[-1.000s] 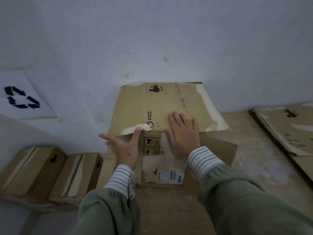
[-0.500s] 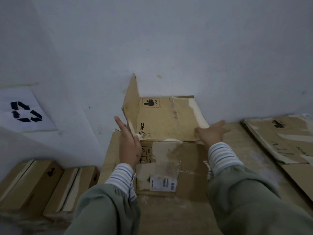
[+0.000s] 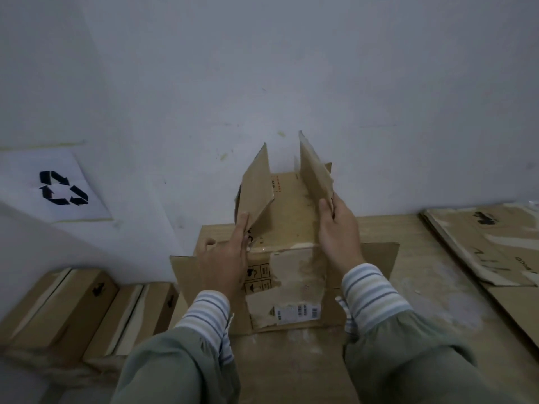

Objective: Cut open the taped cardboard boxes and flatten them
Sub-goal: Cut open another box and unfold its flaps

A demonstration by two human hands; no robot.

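An opened brown cardboard box (image 3: 291,275) lies flat on the table in front of me, its far end against the white wall. Torn tape marks and a barcode label show on its near panel. Two far flaps stand upright. My left hand (image 3: 226,260) presses with straight fingers against the outside of the left flap (image 3: 256,191). My right hand (image 3: 339,234) grips the near edge of the right flap (image 3: 315,173), thumb inside and fingers outside. Both sleeves are striped under green cuffs.
Flattened cardboard (image 3: 481,243) is stacked on the wooden table (image 3: 414,301) at the right. Two taped closed boxes (image 3: 75,313) sit lower at the left. A recycling sign (image 3: 61,188) hangs on the left wall.
The far panel was pressed flat, then its left flap came up under my left hand. Now my right hand has raised the right flap too, so both stand upright.
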